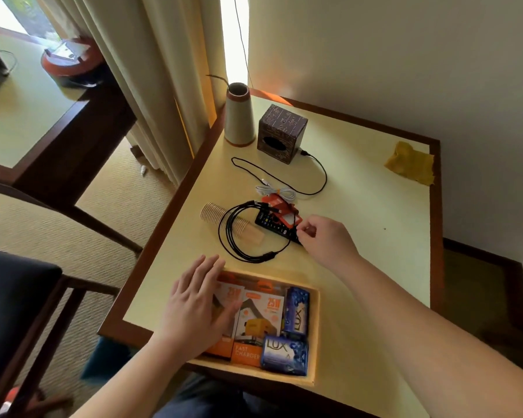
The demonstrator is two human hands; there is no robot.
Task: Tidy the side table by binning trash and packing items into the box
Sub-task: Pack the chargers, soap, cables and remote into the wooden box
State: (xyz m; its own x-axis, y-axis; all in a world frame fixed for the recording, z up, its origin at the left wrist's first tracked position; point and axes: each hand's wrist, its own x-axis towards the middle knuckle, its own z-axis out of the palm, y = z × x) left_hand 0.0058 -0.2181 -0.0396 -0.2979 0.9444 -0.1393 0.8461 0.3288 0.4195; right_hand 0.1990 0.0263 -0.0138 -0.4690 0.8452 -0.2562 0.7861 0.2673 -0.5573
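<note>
Head view: right hand (325, 236) pinches at remote (277, 229), left hand (198, 300) flat over box (314, 336)

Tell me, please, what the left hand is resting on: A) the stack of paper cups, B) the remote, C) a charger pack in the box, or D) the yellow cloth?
C: the left hand lies flat, fingers straight, on an orange charger pack inside the box, while the cups, remote and cloth sit farther up the table.
</note>
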